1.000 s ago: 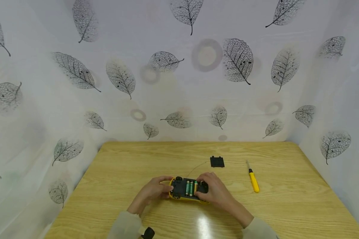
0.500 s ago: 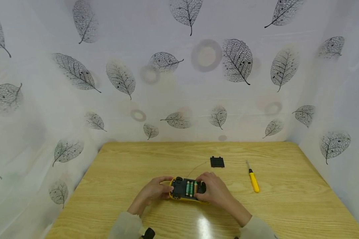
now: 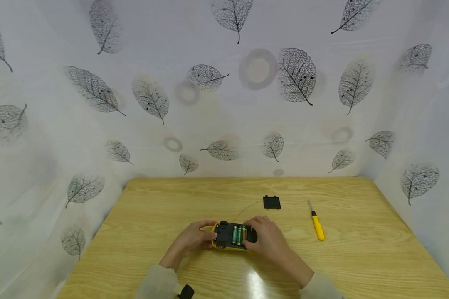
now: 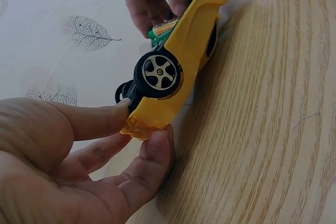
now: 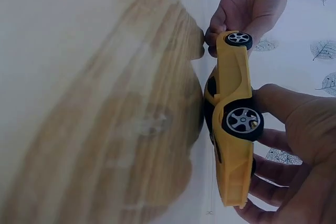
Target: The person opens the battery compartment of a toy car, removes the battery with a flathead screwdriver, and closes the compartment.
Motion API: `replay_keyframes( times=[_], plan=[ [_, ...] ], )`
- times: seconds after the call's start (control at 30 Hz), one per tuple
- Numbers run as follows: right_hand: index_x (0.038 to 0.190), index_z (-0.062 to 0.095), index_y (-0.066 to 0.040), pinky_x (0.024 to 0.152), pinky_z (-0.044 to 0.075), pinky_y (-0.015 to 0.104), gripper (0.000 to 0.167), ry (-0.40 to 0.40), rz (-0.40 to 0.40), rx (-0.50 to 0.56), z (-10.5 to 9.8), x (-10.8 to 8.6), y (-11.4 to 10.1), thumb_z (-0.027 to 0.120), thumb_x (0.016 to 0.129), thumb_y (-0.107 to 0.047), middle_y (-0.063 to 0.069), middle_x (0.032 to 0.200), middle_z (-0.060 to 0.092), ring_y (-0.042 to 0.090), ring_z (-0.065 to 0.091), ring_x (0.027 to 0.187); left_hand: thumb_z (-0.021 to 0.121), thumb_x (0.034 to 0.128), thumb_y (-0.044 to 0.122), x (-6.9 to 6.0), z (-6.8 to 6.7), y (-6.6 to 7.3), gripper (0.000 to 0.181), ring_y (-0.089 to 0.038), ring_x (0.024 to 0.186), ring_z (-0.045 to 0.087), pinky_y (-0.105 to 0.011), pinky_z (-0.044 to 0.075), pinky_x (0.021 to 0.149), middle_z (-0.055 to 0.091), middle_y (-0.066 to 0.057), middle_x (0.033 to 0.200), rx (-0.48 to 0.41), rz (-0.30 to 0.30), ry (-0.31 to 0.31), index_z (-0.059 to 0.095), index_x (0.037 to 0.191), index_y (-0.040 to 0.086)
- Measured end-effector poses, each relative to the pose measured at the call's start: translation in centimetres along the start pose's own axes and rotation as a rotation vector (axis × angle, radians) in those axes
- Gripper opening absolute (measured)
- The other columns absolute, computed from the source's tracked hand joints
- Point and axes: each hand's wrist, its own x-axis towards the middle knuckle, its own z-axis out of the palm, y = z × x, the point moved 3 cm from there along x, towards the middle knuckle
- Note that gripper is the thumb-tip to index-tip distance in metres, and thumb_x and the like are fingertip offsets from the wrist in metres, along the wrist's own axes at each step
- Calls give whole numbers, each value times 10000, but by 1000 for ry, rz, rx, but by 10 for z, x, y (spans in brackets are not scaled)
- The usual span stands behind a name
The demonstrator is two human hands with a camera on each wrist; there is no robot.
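Note:
A yellow toy car [image 3: 221, 236] lies wheels up on the table, its black underside showing an open battery compartment. My left hand [image 3: 192, 240] grips one end of the car, thumb on the underside and fingers beneath. Two green batteries [image 3: 237, 235] lie side by side in the compartment. Beside them, my right hand [image 3: 268, 240] pinches a third battery [image 3: 244, 234] with orange and green on it, between thumb and fingertips. In the left wrist view this battery [image 4: 164, 28] sits at the compartment's edge; its seating is hidden. The right wrist view shows the car's yellow side [image 5: 231, 145].
A black battery cover [image 3: 272, 202] lies behind the car on the wooden table [image 3: 164, 199]. To the right is a screwdriver [image 3: 317, 226] with a yellow handle. A thin wire [image 3: 245, 210] runs out from the car's far side. A leaf-printed curtain [image 3: 224, 116] surrounds the table.
My right hand has shifted slightly left, and the battery in its fingers has moved a little left toward the other two. The left hand and the car stay put.

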Motion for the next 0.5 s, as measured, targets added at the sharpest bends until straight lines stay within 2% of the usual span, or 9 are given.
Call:
replay_keyframes(
  times=[0.27,0.5],
  plan=[
    [1122,739,-36,786,549,483,462,-88,47,37,0,4,-1,923,740,-221,94,1070,692,277,621,964,661,991,44,-1,0,0,575,-181,816,664,-336,583,724,708,-148,1104,-4,-3,-8,439,1506,-83],
    [1170,729,-33,754,578,443,486,-24,80,-17,0,3,0,910,761,-223,102,1065,698,267,648,943,659,988,38,-2,0,3,568,-182,809,662,-334,580,717,711,-147,1085,-7,1,-14,444,1499,-87]
  ],
)
